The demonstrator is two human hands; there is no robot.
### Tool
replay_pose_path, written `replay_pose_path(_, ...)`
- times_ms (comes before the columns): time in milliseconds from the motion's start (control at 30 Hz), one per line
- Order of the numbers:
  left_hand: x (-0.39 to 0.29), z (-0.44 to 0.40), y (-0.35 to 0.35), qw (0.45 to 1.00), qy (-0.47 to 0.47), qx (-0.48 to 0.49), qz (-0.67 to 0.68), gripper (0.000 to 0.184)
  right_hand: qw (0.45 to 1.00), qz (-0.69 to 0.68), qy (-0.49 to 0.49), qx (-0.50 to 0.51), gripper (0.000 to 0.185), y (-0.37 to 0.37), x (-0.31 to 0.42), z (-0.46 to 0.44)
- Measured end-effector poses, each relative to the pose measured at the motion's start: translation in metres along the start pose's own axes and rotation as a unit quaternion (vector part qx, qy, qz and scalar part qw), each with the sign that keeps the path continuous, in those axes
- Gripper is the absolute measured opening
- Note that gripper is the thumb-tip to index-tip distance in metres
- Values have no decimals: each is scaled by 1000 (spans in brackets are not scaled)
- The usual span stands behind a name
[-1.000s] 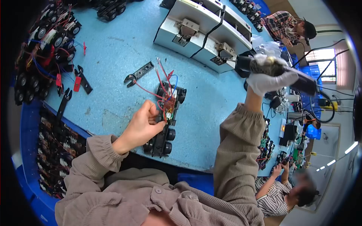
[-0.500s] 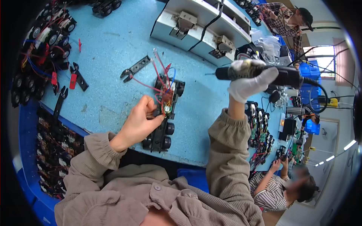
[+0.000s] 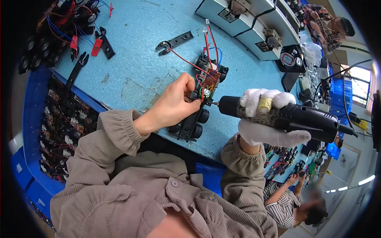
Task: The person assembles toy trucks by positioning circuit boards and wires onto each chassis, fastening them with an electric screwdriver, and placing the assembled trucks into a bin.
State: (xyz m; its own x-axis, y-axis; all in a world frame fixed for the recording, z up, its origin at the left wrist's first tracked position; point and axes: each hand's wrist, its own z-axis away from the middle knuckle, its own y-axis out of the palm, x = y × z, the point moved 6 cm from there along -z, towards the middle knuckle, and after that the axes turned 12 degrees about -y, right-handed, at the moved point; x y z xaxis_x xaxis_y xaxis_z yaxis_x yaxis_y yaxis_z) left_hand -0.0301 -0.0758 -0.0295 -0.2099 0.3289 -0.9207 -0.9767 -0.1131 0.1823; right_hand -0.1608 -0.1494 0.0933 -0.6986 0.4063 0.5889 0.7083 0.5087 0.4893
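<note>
Wheeled chassis [image 3: 193, 119] observed at the centre of the frame, laid on the blue worktop [image 3: 131, 47] and slanted from upper right to lower left. A brown circuit board [image 3: 210, 80] is carried on its upper half; red wires [image 3: 184, 60] and a blue wire are led off it toward the top of the frame, two of the red ones ended by clear bulbs [image 3: 205, 30].

Grip, left hand [image 3: 176, 101]: bare, fingers curled, thumb laid at the chassis's left edge. Whether the frame or a small part is pinched cannot be told. Grip, right hand [image 3: 264, 119]: gloved in white, wrapped around a black powered driver [image 3: 234, 107], whose bit is pointed left at the chassis; contact at the tip cannot be confirmed.

Handling (judged): chassis probably light, stiff and of hard plastic, easily nudged; best held by the bare frame sides, clear of the board. Wires soft, their joints and bulbs likely fragile. Driver probably heavier, best held around its barrel; some slip under the glove is possible.

Markings: no brand read. White label [image 3: 18, 168] on blue bin, lower left, too small to be read.
</note>
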Motion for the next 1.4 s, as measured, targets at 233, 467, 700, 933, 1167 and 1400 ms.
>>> replay_pose_path(233,1,-1,-1,999,-28,28,-9,31,999,6,43,7,79,7,-12,1)
replay_pose_path(467,2,-1,-2,999,-35,33,-3,31,989,122,73,-46,75,20,-16,5)
replay_pose_path(700,3,2,-1,1000,-14,23,7,30,995,22,94,17,70,20,-16,11)
replay_pose_path(933,3,16,8,986,111,-119,-41,37,989,83,55,109,71,33,-10,17)
replay_pose_path(1167,-2,29,17,996,53,-65,32,50,990,84,-2,111,67,21,15,8)
replay_pose_path(1400,-72,24,3,946,183,-140,-227,44,947,238,-202,-72,47,-105,-11,-154)
